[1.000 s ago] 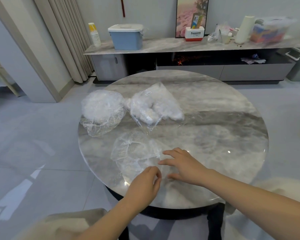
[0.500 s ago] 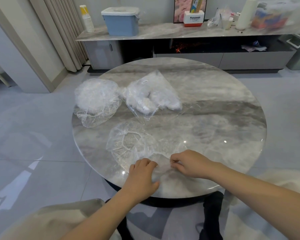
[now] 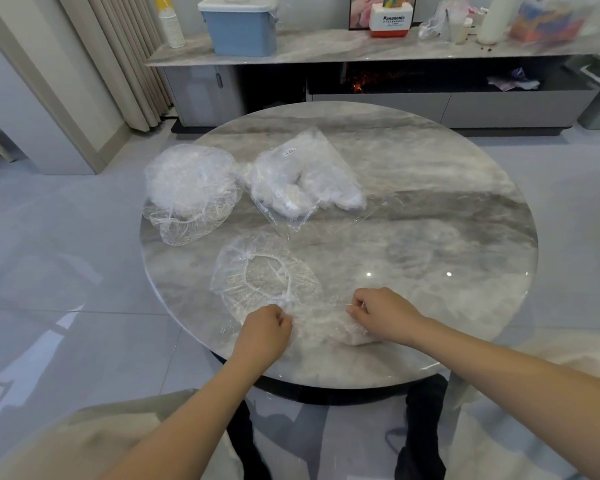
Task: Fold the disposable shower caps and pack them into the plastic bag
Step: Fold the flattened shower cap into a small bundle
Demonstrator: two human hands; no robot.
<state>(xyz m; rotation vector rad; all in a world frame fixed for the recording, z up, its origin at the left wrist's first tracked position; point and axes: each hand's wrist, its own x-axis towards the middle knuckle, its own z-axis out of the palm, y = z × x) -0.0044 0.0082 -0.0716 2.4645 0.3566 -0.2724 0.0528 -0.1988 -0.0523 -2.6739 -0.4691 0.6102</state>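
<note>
While we lean over the round marble tabletop (image 3: 430,209), our left hand (image 3: 264,336) and right hand (image 3: 383,315) each pinch the near edge of a clear shower cap (image 3: 267,275) lying flat at the front, fingers curled tight in both grips. Farther back, well apart from our hands, a heap of unfolded caps (image 3: 189,192) sits to the left, just beside the plastic bag (image 3: 302,178), which already holds white bundles and lies near the middle of the tabletop.
</note>
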